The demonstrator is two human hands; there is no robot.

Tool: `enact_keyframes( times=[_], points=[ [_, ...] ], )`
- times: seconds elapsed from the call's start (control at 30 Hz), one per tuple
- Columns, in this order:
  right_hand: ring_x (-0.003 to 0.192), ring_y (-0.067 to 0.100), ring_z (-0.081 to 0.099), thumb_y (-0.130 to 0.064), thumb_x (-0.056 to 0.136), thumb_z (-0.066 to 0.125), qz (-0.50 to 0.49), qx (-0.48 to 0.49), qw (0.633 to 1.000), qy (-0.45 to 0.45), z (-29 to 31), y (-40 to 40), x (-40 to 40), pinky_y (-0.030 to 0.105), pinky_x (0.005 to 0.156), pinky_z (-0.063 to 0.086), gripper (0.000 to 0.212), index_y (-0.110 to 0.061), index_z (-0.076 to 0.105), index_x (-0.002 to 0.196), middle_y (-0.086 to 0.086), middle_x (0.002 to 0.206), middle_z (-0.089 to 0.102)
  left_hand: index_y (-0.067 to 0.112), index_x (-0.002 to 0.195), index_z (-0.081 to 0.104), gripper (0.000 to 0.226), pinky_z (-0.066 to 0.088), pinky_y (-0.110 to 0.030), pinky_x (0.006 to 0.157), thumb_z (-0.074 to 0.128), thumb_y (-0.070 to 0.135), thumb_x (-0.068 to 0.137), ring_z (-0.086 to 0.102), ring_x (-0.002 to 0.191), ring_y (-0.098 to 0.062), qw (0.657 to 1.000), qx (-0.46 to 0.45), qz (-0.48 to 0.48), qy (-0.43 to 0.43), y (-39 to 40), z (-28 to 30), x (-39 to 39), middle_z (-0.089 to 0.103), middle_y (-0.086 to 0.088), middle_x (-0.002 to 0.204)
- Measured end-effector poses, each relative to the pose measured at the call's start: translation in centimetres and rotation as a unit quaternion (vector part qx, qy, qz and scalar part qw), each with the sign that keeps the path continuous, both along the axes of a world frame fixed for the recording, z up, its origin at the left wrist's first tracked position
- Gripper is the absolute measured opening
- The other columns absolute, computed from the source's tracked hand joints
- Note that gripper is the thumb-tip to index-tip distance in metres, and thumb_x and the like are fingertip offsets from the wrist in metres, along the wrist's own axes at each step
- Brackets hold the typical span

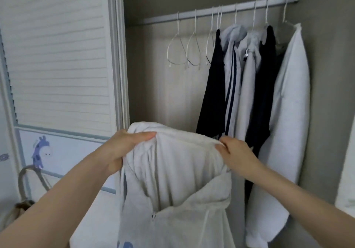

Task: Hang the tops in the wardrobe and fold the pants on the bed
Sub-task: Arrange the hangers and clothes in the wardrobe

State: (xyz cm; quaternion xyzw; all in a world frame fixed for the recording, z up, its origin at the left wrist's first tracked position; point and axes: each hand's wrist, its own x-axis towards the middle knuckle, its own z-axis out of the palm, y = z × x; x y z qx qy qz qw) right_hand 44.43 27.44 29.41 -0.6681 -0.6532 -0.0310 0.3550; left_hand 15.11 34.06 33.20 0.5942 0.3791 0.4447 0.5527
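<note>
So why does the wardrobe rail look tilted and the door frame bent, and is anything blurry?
Head view: the wide-angle lens bows straight lines, so the rail slants and the door frame curves. Light is soft and even, no glare. The white top held by the left hand and right hand looks slightly smeared at its lower left edge.

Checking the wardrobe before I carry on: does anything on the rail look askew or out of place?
Nothing stands out. The empty hangers and hung tops sit on the rail; both hands hold a white top, not yet hung.

White hooded top (pixel 172 180) held upright before wardrobe rail (pixel 211 13).
</note>
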Motion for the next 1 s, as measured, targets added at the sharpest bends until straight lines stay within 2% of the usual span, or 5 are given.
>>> enact_keyframes(
  times=[0.3,0.43,0.57,0.87,1.0],
  points=[
    [0.071,0.017,0.062,-0.024,0.095,0.049,0.092,-0.068,0.985,-0.129,7.7,4.5,-4.7,0.038,0.068,0.055,0.029,-0.005,0.065,0.081,0.006,0.078,0.067,0.024,0.060,0.075,0.022,0.041,-0.004,0.049,0.077,0.026,0.082,0.062,0.056,0.009,0.936,0.287,0.116,0.165,6.0,6.0,2.5,0.067,0.016,0.057],
    [0.086,0.028,0.062,-0.017,0.092,0.045,0.050,0.137,0.980,-0.135,15.8,8.0,-5.3,0.039,0.081,0.053,0.023,-0.013,0.067,0.090,0.008,0.091,0.067,0.002,0.091,0.072,0.027,0.051,-0.031,0.079,0.067,0.028,0.090,0.066,0.084,-0.018,0.813,0.422,0.131,0.379,9.0,8.1,3.5,0.071,-0.008,0.087],
    [0.098,0.035,0.059,-0.010,0.091,0.042,-0.018,0.260,0.950,-0.173,23.7,12.3,-4.8,0.035,0.080,0.049,0.021,-0.003,0.062,0.094,0.016,0.102,0.066,0.010,0.097,0.065,0.031,0.037,-0.023,0.069,0.056,0.040,0.094,0.059,0.081,-0.017,0.719,0.470,0.180,0.479,12.2,9.8,4.8,0.063,-0.001,0.085],
    [0.132,0.042,0.031,-0.027,0.092,0.053,-0.213,0.134,0.962,-0.106,32.3,21.0,-1.0,0.043,0.106,0.030,0.067,0.007,0.024,0.143,0.024,0.145,0.031,0.021,0.066,0.062,0.029,0.050,-0.030,0.071,0.075,0.045,0.077,0.058,0.067,-0.011,0.775,0.351,0.062,0.521,15.9,12.2,5.0,0.060,0.005,0.068],
    [0.130,0.038,0.036,-0.021,0.090,0.054,-0.278,0.129,0.948,-0.089,32.6,23.3,1.6,0.039,0.097,0.038,0.057,0.004,0.036,0.138,0.021,0.141,0.040,0.014,0.070,0.070,0.020,0.051,-0.028,0.068,0.077,0.032,0.073,0.062,0.067,-0.010,0.754,0.355,-0.033,0.551,15.7,12.7,5.7,0.066,0.002,0.068]
  ],
)
